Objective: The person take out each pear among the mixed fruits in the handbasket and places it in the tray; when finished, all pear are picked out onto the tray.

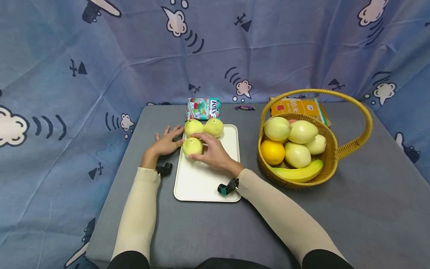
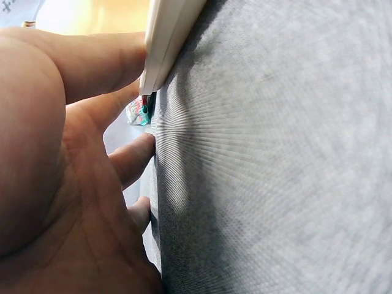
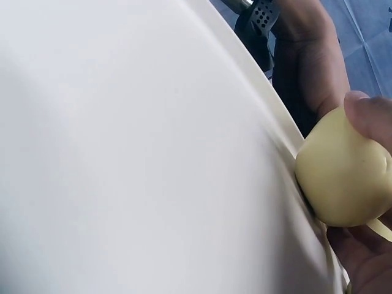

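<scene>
Head | left hand point(image 1: 164, 145) touches tray point(image 1: 201, 179) edge | right hand point(image 1: 215, 153) grips fruit point(image 1: 192, 147) | basket point(image 1: 333, 151) apart

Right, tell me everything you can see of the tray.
The tray is a white, smooth, plastic-looking rectangle with rounded corners and a low rim, lying flat on the table, longer front to back. Two fruits sit at its far end. The left grip touches its left edge, where the right grip holds another fruit.

I'm getting an evenly bright head feed; the left wrist view blurs the table point(image 2: 306, 153) at right, and the right one washes the tray point(image 3: 122, 135) nearly white, shadowed near the fruit point(image 3: 340, 174).
</scene>
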A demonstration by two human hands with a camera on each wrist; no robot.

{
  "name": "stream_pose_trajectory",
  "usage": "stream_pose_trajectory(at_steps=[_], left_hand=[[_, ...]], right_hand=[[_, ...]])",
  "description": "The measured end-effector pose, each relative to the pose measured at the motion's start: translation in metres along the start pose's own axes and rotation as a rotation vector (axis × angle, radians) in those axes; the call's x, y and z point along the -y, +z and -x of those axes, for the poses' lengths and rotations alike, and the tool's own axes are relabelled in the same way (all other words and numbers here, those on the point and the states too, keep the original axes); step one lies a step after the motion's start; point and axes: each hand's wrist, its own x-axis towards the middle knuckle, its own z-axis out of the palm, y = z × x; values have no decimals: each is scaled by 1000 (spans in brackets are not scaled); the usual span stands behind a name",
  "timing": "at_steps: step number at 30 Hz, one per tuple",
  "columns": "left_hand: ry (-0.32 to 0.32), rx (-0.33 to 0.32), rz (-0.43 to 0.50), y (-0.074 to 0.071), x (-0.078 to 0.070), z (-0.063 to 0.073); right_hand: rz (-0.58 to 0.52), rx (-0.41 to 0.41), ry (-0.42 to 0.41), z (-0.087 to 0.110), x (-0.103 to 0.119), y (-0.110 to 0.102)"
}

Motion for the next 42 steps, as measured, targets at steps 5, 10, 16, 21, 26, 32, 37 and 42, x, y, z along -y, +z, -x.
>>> stream_pose_trajectory(at_steps=[5, 10, 16, 21, 26, 32, 37, 42], left_hand=[[-6, 3, 5, 0, 1, 0], [-8, 8, 8, 0, 2, -1], [-16, 9, 1, -1, 4, -2], [-14, 15, 18, -2, 3, -1], [-6, 12, 24, -2, 1, 0], [-3, 13, 29, -1, 1, 0], [-9, 11, 27, 0, 0, 0], [-5, 15, 32, 0, 1, -1]], right_hand=[[98, 6, 0, 4, 3, -4], [193, -15, -20, 17, 15, -18], [159, 25, -55, 41, 34, -44], [204, 68, -119, 67, 50, -71], [271, 78, -146, 95, 61, -106], [358, 26, -147, 131, 61, -154], [319, -40, -172, 156, 58, -195], [391, -125, -133, 174, 64, -232]])
